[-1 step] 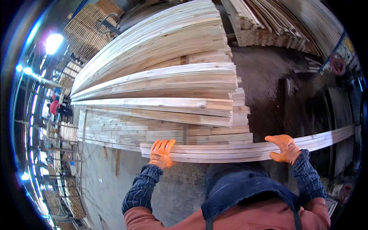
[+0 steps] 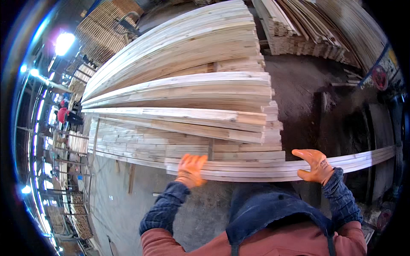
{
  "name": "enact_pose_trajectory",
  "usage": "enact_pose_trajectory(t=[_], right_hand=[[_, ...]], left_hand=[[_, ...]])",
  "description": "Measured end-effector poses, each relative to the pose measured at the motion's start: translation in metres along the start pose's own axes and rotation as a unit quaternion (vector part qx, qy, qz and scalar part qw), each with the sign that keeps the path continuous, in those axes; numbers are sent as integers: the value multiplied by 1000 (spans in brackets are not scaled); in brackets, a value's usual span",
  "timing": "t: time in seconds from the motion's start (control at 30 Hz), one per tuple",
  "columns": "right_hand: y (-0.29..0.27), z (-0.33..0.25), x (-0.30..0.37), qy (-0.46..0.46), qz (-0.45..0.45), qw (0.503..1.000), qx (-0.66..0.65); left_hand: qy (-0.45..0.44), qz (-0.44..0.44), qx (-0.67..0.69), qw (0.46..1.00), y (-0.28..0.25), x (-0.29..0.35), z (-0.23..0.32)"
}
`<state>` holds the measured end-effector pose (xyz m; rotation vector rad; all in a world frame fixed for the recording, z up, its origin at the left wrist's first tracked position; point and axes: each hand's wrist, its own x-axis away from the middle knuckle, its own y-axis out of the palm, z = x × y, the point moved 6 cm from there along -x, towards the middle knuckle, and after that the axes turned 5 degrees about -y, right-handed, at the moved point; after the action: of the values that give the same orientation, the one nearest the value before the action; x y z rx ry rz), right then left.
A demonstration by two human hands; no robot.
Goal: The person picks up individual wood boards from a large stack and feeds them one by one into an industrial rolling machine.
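A narrow bundle of long, pale wooden boards (image 2: 252, 170) runs sideways in front of me, along the near edge of a large board stack (image 2: 183, 141). Near the bundle's left end, my left hand (image 2: 191, 171), in an orange glove, is closed over it with the fingers across the top. Farther right, my right hand (image 2: 315, 166), gloved the same way, grips the bundle with thumb and forefinger wide apart. The undersides of both hands are hidden. Beyond my right hand the boards reach out toward the right rim.
Loose board layers (image 2: 183, 89) fan out on top of the big stack. Another lumber pile (image 2: 307, 42) stands at the far right. Dark machinery (image 2: 376, 141) is at the right. A person in red (image 2: 63, 115) is far off at the left, near racks of wood (image 2: 77, 145).
The bundle's left end and my left hand have shifted a little to the right. My right hand stays almost where it was. The whole view has turned slightly.
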<state>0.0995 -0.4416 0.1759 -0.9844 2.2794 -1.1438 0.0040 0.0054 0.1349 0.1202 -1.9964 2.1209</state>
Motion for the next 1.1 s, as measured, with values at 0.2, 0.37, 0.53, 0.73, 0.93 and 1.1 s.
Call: enact_pose_trajectory(t=[0.2,0.37,0.53,0.73,0.93,1.1], right_hand=[[11,-80,-141,-97,69,990,70],[45,-92,-252,-114,50,976,178],[80,-62,-311,131,-182,964,142],[86,-61,-316,149,-183,962,136],[97,-74,-292,114,-185,972,88],[103,-87,-298,81,-270,957,-72]], left_hand=[[27,1,-16,999,42,-32,56],[140,18,182,973,8,-40,89],[-74,56,435,895,16,-53,-33],[-284,172,740,585,18,-103,-193],[-183,262,375,870,20,-125,-231],[-233,282,581,727,40,-92,-226]])
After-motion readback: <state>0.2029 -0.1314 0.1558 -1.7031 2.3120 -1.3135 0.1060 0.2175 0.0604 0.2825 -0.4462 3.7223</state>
